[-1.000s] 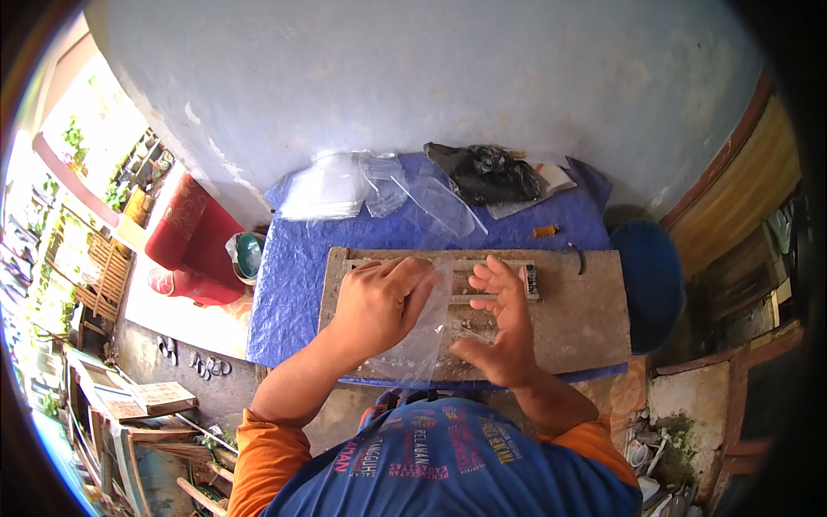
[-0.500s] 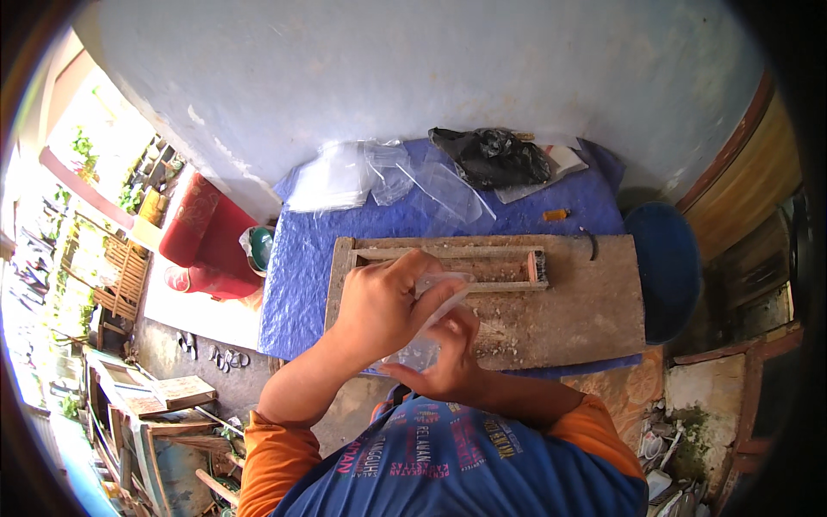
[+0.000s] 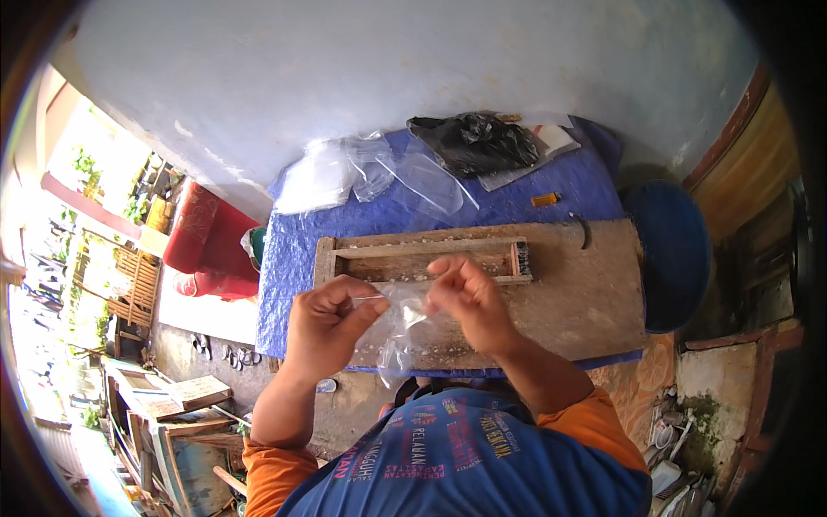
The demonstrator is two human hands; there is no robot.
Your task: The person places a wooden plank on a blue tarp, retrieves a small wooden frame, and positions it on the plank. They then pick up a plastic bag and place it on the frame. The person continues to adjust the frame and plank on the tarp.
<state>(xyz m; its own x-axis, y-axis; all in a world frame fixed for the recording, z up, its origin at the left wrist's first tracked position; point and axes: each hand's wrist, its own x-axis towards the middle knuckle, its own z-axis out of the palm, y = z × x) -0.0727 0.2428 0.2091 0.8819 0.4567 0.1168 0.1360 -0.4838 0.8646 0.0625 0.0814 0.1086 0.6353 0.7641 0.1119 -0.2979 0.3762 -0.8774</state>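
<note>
A clear plastic bag (image 3: 395,351) hangs in front of my body, over the near edge of the wooden board (image 3: 586,302). My left hand (image 3: 327,326) pinches its upper edge between thumb and fingers. My right hand (image 3: 472,303) is at the bag's other upper side, fingers bent and smeared by motion; whether they grip the plastic is unclear. Just beyond both hands lies a narrow wooden frame (image 3: 431,244) on the board, with a dark, bristly-looking block (image 3: 522,258) at its right end.
A blue tarp (image 3: 289,258) covers the table. Along its back lie flat clear plastic bags (image 3: 314,177) and a crumpled black plastic bag (image 3: 474,146). An amber lighter-like item (image 3: 545,199) and a dark curved piece (image 3: 584,233) lie right. A blue barrel (image 3: 668,258) stands beside the table.
My hands have moved apart, the left one leftward and down, the right one up and right. The bag, earlier mostly behind my hands, now hangs visibly between them. The view has shifted slightly.
</note>
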